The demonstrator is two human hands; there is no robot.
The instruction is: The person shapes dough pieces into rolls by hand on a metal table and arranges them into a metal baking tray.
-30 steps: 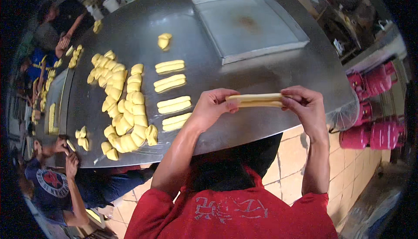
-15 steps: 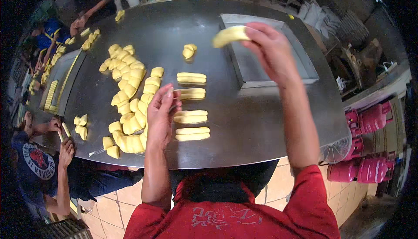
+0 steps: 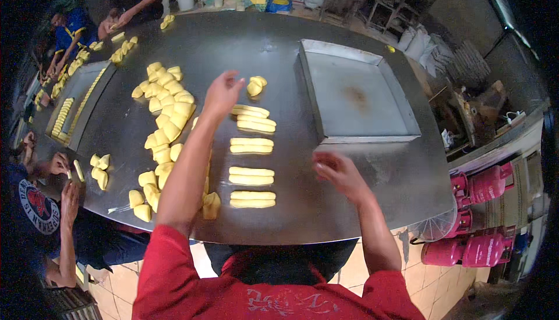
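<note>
My left hand [image 3: 223, 94] reaches over the steel table, fingers loosely apart and nothing visible in them. Just right of it sits a small clump of yellow dough pieces [image 3: 256, 86]. Close below lies a dough strip [image 3: 249, 111], touching or nearly touching a pair of dough strips [image 3: 256, 124]; more pairs lie in a column nearer me. My right hand [image 3: 340, 173], somewhat blurred, hovers just below the tray's near edge, fingers loosely bent and apart, with nothing seen in it. Left of the strips spreads a heap of dough pieces [image 3: 169, 122], partly hidden by my left forearm.
A shallow metal tray [image 3: 314, 110] stands on the right of the table [image 3: 303, 203]. At far left another tray [image 3: 96, 104] holds rows of shaped dough. Co-workers [image 3: 41, 209] handle dough along the left side. Pink gas cylinders [image 3: 483, 250] stand at right.
The dough strip that my right hand held over the tray now lies beyond the strip column. My right hand has come down toward me; my left hand has moved farther out. The view has shifted.
</note>
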